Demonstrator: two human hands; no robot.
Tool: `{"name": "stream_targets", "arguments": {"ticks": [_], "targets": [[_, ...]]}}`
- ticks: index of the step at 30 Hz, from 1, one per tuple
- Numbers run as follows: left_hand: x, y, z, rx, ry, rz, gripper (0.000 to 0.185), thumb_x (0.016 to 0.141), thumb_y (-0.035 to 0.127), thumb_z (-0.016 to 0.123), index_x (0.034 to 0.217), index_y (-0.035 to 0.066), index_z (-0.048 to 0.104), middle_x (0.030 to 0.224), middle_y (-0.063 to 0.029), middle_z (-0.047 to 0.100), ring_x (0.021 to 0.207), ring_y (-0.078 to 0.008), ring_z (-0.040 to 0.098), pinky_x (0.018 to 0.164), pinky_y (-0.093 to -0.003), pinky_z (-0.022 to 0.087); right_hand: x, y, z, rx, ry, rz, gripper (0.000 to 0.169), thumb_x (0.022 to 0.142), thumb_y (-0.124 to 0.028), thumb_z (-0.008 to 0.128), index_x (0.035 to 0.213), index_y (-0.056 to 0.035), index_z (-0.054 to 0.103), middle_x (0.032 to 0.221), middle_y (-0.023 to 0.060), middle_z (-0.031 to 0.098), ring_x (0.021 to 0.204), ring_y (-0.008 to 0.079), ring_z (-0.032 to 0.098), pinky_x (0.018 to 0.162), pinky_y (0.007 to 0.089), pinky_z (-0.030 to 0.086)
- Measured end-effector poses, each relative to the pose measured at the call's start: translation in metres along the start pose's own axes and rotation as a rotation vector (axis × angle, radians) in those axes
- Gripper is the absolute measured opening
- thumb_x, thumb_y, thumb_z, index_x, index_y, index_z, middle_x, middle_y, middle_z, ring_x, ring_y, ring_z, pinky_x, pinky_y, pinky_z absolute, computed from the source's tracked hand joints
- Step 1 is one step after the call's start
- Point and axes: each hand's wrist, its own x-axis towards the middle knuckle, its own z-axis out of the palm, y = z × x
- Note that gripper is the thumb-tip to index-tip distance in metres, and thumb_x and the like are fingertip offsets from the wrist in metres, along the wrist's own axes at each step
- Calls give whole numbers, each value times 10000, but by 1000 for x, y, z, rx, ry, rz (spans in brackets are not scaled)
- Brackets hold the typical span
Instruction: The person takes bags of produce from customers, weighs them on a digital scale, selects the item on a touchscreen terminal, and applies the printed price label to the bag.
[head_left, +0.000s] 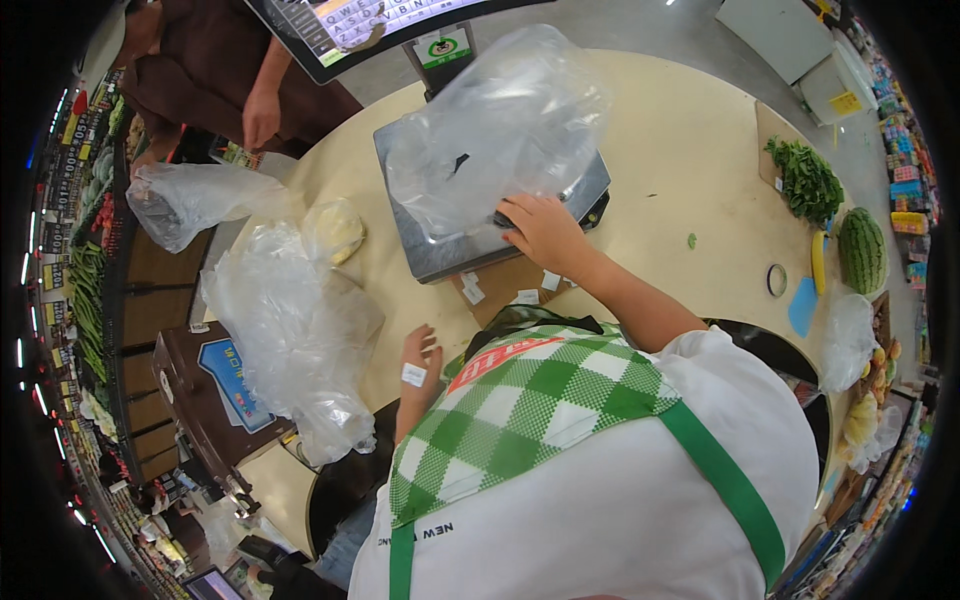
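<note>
A large clear plastic bag (510, 120) lies over the metal plate of a weighing scale (427, 255). My right hand (544, 234) is at the bag's near edge, its fingers curled on the plastic and a small dark thing; what that thing is, I cannot tell. Lower left of the scale, my left hand (421, 360) is empty, fingers loosely bent and apart, with a white printed sticker (413, 374) near the wrist. Left of it lies a heap of clear plastic bags (292, 337), beside a pale yellow-green item wrapped in clear plastic (335, 231).
Across the table (660, 112), a person (259, 112) holds a clear bag (202, 199). A screen (405, 22) stands beyond the scale. At right are leafy greens (806, 180), a watermelon (862, 251), a banana (818, 262) and a tape roll (776, 280). A brown case (187, 390) is at left.
</note>
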Motion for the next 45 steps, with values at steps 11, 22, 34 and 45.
{"name": "stream_targets", "arguments": {"ticks": [11, 22, 34, 45], "targets": [[9, 80, 40, 105, -19, 2, 415, 850, 26, 578, 1253, 23, 480, 1221, -150, 538, 1065, -269, 596, 874, -362, 510, 30, 63, 14, 932, 292, 79, 259, 827, -150, 631, 1064, -45, 619, 983, 112, 582, 977, 264, 560, 888, 419, 452], [73, 275, -16, -545, 323, 276, 1220, 658, 815, 567, 1490, 53, 103, 1522, -169, 195, 1403, -334, 231, 1079, -519, 308, 32, 38, -63, 328, 382, -67, 689, 693, -344, 805, 1227, -7, 529, 1156, 136, 587, 1033, 256, 576, 899, 373, 459], [131, 324, -33, -4, 469, 465, 535, 781, 33, 695, 1276, 25, 492, 1056, -87, 585, 920, -145, 556, 783, -268, 471, 36, 5, -147, 983, 548, -27, 755, 839, -412, 664, 1355, 45, 358, 975, 84, 575, 740, 105, 525, 636, 223, 443], [143, 329, -62, -543, 611, 530, 228, 864, 11, 644, 1086, 21, 592, 903, 1, 599, 569, -8, 426, 451, -153, 297, 104, -37, -177, 637, 858, -105, 513, 896, -16, 503, 1369, 61, 320, 828, 89, 582, 596, 120, 504, 591, 267, 475]]}}
